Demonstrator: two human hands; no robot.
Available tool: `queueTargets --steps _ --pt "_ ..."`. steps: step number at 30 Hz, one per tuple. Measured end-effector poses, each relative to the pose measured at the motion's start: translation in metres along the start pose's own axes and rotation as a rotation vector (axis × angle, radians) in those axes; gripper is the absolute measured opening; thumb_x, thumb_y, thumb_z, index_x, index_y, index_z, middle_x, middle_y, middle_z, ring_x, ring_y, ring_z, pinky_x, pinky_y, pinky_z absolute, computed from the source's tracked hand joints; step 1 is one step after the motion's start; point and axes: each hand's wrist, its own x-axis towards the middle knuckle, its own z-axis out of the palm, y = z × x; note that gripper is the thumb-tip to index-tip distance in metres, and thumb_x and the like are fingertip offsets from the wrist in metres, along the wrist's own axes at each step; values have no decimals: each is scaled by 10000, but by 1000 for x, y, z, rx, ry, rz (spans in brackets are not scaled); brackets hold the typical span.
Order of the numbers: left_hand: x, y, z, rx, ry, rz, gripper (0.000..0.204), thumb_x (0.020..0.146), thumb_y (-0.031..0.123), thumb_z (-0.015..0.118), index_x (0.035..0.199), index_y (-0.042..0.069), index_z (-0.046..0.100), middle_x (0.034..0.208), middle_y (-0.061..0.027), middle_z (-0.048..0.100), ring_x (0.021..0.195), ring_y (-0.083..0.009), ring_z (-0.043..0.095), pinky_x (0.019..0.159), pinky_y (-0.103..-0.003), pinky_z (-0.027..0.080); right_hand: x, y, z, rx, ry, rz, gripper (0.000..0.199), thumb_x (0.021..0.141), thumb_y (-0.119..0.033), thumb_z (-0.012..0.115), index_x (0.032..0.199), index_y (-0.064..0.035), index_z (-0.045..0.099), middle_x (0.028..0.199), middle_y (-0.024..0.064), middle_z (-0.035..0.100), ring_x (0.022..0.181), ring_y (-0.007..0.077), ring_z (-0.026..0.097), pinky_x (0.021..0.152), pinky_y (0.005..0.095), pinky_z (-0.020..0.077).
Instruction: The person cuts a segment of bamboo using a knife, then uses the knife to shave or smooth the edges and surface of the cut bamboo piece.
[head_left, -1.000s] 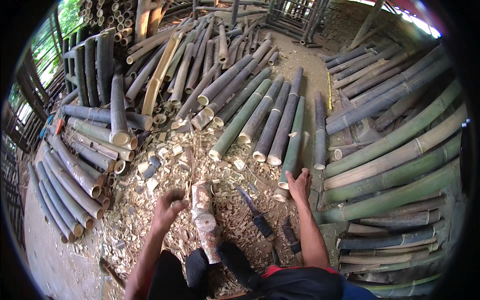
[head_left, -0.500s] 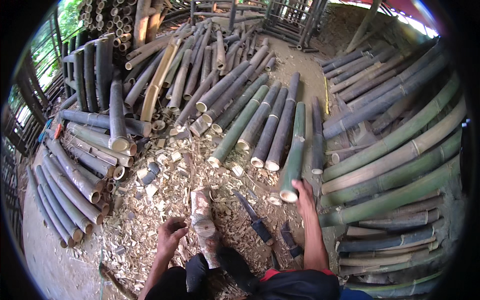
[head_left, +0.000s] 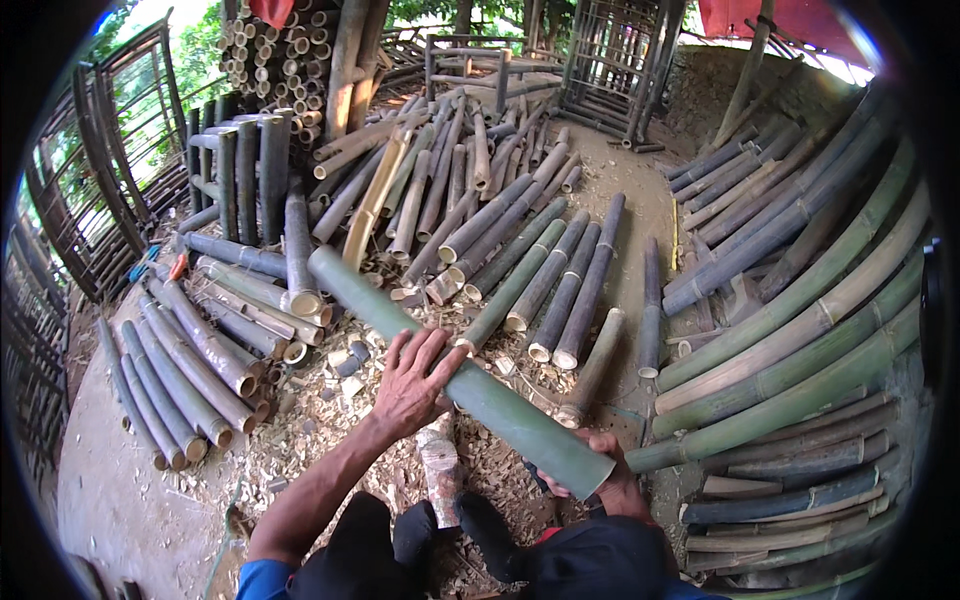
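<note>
A thick green bamboo pole (head_left: 520,420) slants across the front of me, its near end low on the right and its far end up on the left. My left hand (head_left: 415,375) lies over the middle of it, fingers curled across the top. At the near end my right hand (head_left: 610,475) grips the pole from the side and below, partly hidden by it. Under the pole, a short wooden log (head_left: 440,475) lies between my dark-clad feet. Something dark shows beside my right hand's fingers, too covered to make out.
Pale wood chips (head_left: 330,450) cover the ground. Ahead lie several bamboo poles (head_left: 585,280) in a row, with a larger heap behind. Cut poles (head_left: 170,400) are stacked on the left; long green poles (head_left: 790,350) line the right. A bamboo fence (head_left: 120,140) stands far left.
The green bamboo pole has been lifted from the right and swung across in front of me. My left hand has moved up onto it. The view has tilted upward.
</note>
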Motion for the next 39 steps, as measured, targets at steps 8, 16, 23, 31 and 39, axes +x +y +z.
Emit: queueTargets --steps 8,16,23,31,39 --pt "14 -22 -96 -386 176 -376 658 670 102 878 1279 40 635 1144 -138 670 1068 -320 689 938 -486 604 -3 90 -153 -1669 802 294 819 1009 -642 582 1447 49 535 1246 245 735 1099 414 714 953 539 581" --pt "22 -6 -227 -657 672 -509 845 709 209 946 1394 16 492 1169 -165 656 1007 -273 707 878 -426 627 -15 165 -137 -1463 1019 673 730 993 -607 634 1392 -2 541 1063 211 706 932 353 638 800 491 521" --pt "-4 -24 -242 -954 903 -573 425 790 127 891 1137 24 669 1010 -73 716 870 -182 700 834 -354 584 -24 110 -118 -589 1060 339 691 982 -615 664 1305 -14 556 859 155 677 651 246 584 590 404 493" --pt "-34 -17 -281 -950 924 -496 594 938 235 789 1445 31 555 1323 -93 636 1233 -192 603 1101 -382 463 -50 -62 26 -263 523 -74 440 1027 -492 623 1274 -139 530 760 115 629 462 149 498 417 305 421" --pt "-97 9 -312 -825 848 -568 733 795 182 885 1418 -62 586 1237 -129 714 1146 -214 691 1043 -360 535 -47 -115 211 -574 251 -71 504 984 -299 651 1395 -65 478 942 123 656 676 168 658 529 333 567"
